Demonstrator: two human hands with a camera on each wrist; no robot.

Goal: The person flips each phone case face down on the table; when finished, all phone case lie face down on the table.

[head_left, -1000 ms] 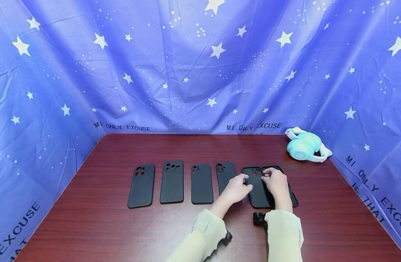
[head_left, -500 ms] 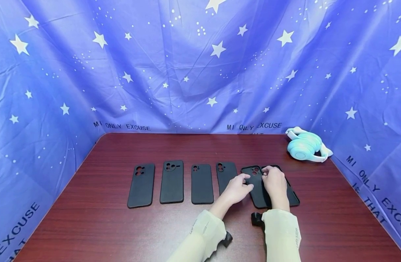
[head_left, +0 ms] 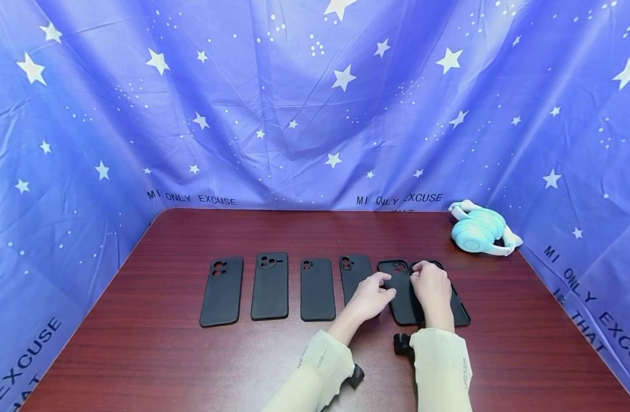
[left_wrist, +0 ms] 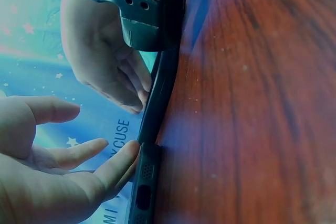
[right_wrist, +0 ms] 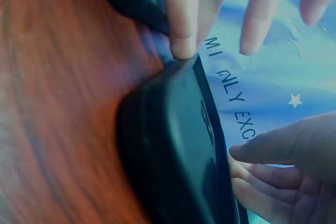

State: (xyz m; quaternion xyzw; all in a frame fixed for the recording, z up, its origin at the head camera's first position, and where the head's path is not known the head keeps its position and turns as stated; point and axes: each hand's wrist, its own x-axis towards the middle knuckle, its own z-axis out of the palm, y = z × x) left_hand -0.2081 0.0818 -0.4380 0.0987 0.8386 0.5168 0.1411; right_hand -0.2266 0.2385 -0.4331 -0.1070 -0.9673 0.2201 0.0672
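Toward the right edge of the table, the released left hand and curled right hand, grip unclear, are flanking an upturned phone case, probably wanting light, even nudges.

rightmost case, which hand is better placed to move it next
Likely the right hand: in the head view it covers part of the rightmost case, while the left hand is by the left edge of the neighbouring case.
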